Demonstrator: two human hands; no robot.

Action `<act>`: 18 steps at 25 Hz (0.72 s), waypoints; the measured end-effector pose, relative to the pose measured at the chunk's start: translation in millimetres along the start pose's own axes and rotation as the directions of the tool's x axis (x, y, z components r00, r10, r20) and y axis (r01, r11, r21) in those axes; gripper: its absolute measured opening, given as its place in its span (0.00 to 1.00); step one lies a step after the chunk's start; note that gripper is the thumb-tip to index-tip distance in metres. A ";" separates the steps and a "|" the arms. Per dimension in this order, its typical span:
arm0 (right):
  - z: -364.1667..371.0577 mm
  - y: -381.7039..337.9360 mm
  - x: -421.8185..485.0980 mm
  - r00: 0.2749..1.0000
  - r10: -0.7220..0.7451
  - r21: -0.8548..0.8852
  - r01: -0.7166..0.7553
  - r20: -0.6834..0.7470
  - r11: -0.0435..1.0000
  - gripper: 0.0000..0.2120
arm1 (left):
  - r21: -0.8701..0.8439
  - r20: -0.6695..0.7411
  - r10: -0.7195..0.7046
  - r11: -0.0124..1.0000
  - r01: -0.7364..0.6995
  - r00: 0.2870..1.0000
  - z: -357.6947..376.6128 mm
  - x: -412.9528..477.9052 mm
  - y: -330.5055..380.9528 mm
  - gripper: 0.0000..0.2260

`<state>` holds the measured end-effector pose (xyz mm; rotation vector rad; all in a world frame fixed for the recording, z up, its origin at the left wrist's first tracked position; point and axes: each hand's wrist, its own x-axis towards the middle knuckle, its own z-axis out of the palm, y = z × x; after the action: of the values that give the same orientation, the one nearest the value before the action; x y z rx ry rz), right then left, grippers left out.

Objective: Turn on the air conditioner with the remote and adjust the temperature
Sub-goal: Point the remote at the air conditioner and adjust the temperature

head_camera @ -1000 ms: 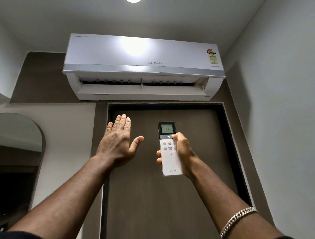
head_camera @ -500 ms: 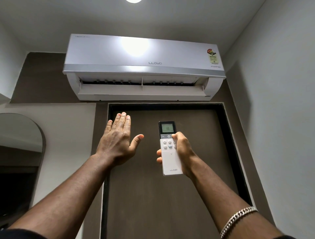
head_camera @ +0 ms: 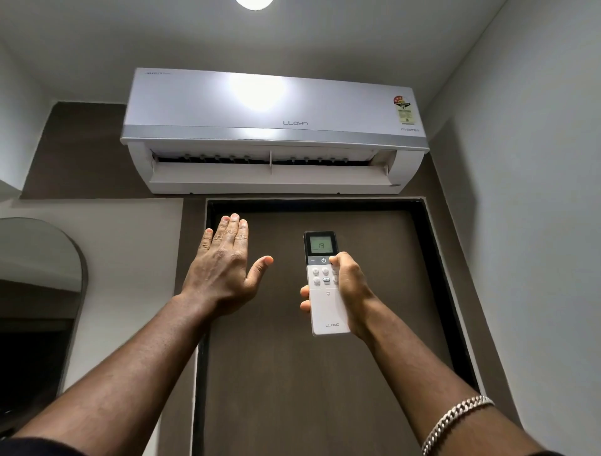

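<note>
- Head view shows the right hand [head_camera: 349, 286] wrapped around a white Lloyd remote [head_camera: 326, 286], thumb tip pressed on the button at the right of the dark strip beside the power key; its small grey screen reads 19.
- Its grip is closed on the remote's lower body, fingertips curling round the left edge; the left hand [head_camera: 224, 265] is flat and spread, holding nothing, palm raised toward the vent.
- Above the dark brown door [head_camera: 292, 374], the Lloyd air conditioner [head_camera: 273, 130] is mounted high on the wall with its louvre [head_camera: 270, 172] swung open, so it looks to be running already and the temperature step is in hand.
- Risks, as I judge them: the thumb sits very close to the power key, so a small slip could switch the unit off; extra presses could overshoot the wanted setting; tilting the remote's top away from the unit could leave screen and unit out of step.
- Remote: smooth matte plastic, slim rounded slab, small round raised keys. Unit: glossy white casing with a grey band, mirroring the ceiling light [head_camera: 255, 2]. A chain-link metal bracelet [head_camera: 455, 420] circles the right wrist.
</note>
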<state>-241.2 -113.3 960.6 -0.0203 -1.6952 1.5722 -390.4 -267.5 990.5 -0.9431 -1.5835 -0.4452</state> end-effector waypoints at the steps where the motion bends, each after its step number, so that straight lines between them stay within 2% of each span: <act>1: -0.1 -1.1 -0.5 1.000 -0.002 0.001 0.002 -0.002 1.000 0.25 | 0.002 0.001 0.000 1.000 0.000 1.000 -0.7 0.0 0.6 0.39; 8: -2.2 -4.6 -4.8 1.000 -0.022 0.002 0.022 -0.017 1.000 0.23 | -0.003 -0.013 0.003 1.000 -0.003 1.000 -6.3 2.6 4.0 0.39; 18: -4.3 -5.6 -5.3 1.000 -0.015 -0.002 0.015 -0.012 1.000 0.25 | -0.004 -0.015 0.004 1.000 -0.004 1.000 -10.5 2.4 4.6 0.39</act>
<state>-232.5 -113.7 962.1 -0.0178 -1.6838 1.5566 -380.1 -271.6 994.4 -0.9438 -1.5674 -0.4524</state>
